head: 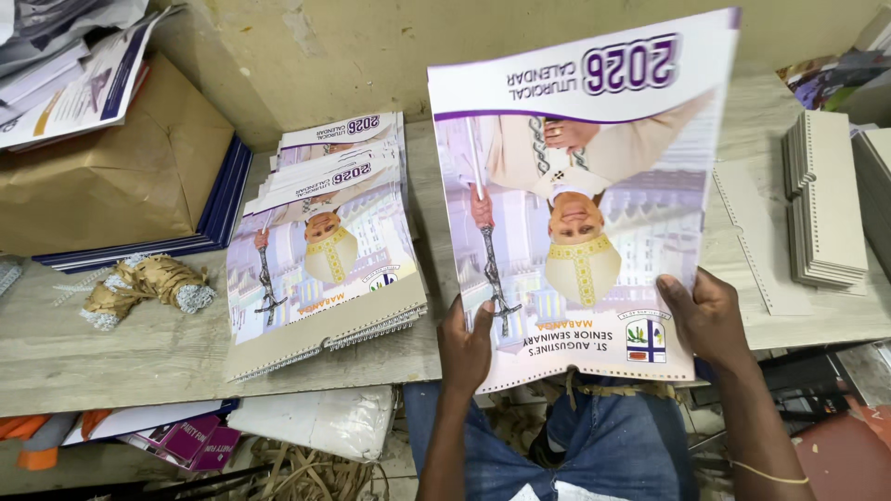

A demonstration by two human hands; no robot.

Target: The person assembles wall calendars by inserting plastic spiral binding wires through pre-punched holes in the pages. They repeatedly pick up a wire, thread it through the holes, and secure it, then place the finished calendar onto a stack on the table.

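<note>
Head camera first: we are holding a calendar sheaf (580, 199) up over the wooden table (139, 343), our left hand (467, 348) and right hand (707, 320) each clamping a lower corner, thumbs on the printed front. We are judging it light but floppy, glossy and slippery, easily creased, so gripping by the punched bottom edge suits it. Beside it, bound calendars (325, 250) are lying stacked, with card sheets (826, 204) farther right.

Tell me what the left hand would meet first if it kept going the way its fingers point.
The left hand points up along the held calendar sheets; past them, probably the wooden table, though depth is unclear.
</note>
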